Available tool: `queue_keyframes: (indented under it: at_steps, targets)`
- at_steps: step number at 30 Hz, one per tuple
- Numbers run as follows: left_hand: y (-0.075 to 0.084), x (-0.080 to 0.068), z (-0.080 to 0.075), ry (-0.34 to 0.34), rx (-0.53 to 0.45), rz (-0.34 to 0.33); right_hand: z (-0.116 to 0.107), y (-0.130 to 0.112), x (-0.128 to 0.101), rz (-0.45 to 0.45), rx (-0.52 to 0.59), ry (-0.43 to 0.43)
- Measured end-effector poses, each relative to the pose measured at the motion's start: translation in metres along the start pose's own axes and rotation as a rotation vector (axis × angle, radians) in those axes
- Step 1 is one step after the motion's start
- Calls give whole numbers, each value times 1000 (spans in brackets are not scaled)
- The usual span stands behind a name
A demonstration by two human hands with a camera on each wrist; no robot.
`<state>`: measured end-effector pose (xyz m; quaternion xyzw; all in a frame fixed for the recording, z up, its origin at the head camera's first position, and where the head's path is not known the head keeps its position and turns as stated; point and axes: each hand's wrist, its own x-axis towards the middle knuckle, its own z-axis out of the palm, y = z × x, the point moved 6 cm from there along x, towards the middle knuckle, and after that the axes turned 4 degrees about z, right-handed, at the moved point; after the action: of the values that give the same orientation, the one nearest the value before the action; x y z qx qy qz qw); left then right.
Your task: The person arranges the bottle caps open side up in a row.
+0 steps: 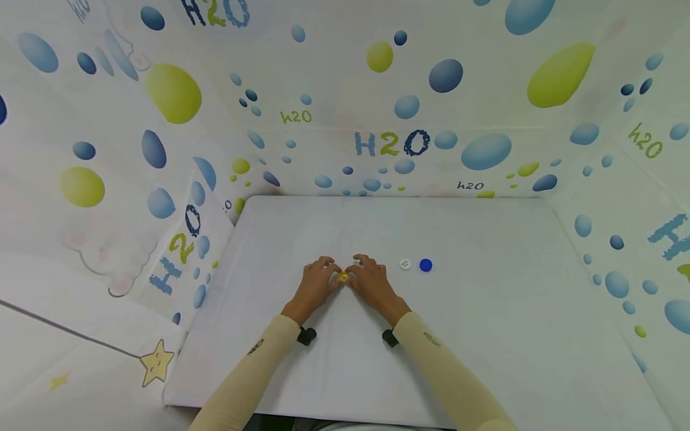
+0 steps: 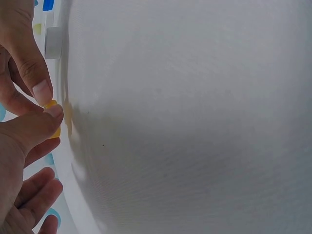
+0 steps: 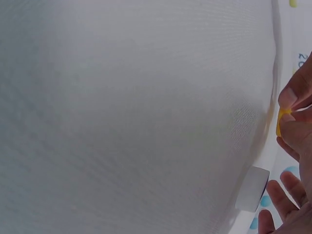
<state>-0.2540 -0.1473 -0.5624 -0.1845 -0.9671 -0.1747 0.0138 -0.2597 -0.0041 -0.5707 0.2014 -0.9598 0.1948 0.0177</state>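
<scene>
Between the two hands is a small yellow round piece [image 1: 344, 277], cap-like in size, held close over the white table. My left hand [image 1: 317, 282] pinches it from the left with thumb and finger. From the other side my right hand [image 1: 373, 284] pinches it too, thumb and finger at its edge. In the left wrist view fingertips cover much of the yellow piece [image 2: 56, 132]; a yellow strip [image 3: 280, 122] shows in the right wrist view. The other fingers of both hands are spread apart. Right of the right hand lie a white round piece [image 1: 405, 264] with a cross-like pattern and a blue disc [image 1: 426, 265].
The table [image 1: 485, 335] has a white cloth over it. Patterned sheets [image 1: 334, 78] with blue and green drops and "H2O" lettering stand behind and at both sides. A dark wrist camera [image 1: 307, 336] sits at the left wrist, another camera [image 1: 390, 338] at the right.
</scene>
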Motion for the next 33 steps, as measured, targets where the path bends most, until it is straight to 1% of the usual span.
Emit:
queue_keyframes:
  at_steps: [4, 7, 16, 25, 29, 33]
  targets:
    - [-2, 1, 3, -18, -3, -21, -2, -2, -1, -13, -1, 9]
    - [-3, 1, 4, -21, -7, -33, -1, -3, -1, -9, -1, -4]
    - [-1, 0, 4, -16, 42, -34, 3, -3, 0, 11, -18, 27]
    - [-1, -1, 3, -8, 19, -47, 3, -4, 0, 12, -2, -5]
    - [0, -1, 2, -8, 20, -40, 3, -4, 0, 15, -6, -9]
    - [1, -2, 1, -11, 21, -32, 5, -3, 0, 19, 0, -32]
